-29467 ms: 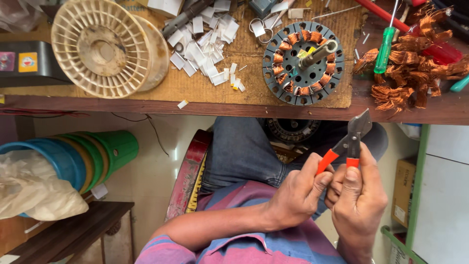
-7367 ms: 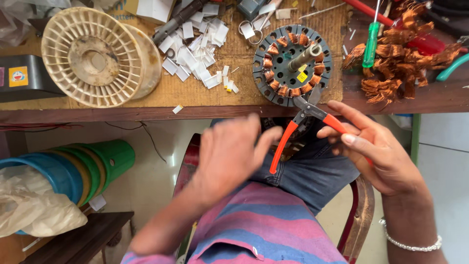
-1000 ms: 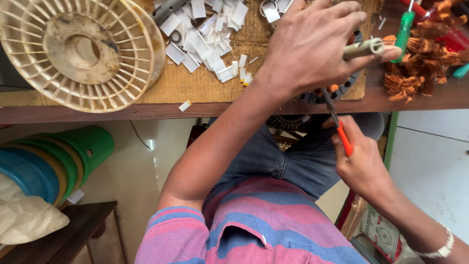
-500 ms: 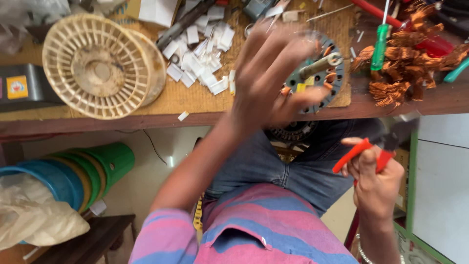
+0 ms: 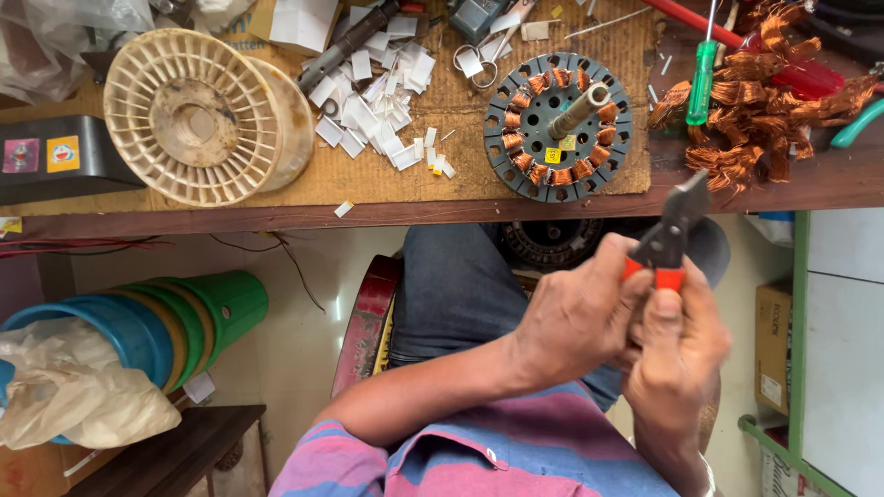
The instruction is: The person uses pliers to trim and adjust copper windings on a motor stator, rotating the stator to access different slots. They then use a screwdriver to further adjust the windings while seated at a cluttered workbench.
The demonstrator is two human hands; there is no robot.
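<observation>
Workbench (image 5: 276, 216) runs across the top with the big cream plastic spool (image 5: 198, 115) on the left, the fan stator with copper windings (image 5: 557, 127) in the middle and a heap of scrap copper wire (image 5: 773, 110) off right. Below the edge, over my lap, my left hand (image 5: 575, 322) and right hand (image 5: 677, 354) sit together. Both are wrapped round the red-handled cutters (image 5: 670, 235), whose dark tips are shut and angled up toward the bench

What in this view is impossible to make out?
- Handles of the cutting pliers: wrapped by the left hand and right hand; only the jaws and a bit of red grip show.
- Anything pinched between the fingers: hidden by the hands.
- Second motor part under the bench: mostly covered by the table edge.
- Red tool: cut off by the top edge.
</observation>
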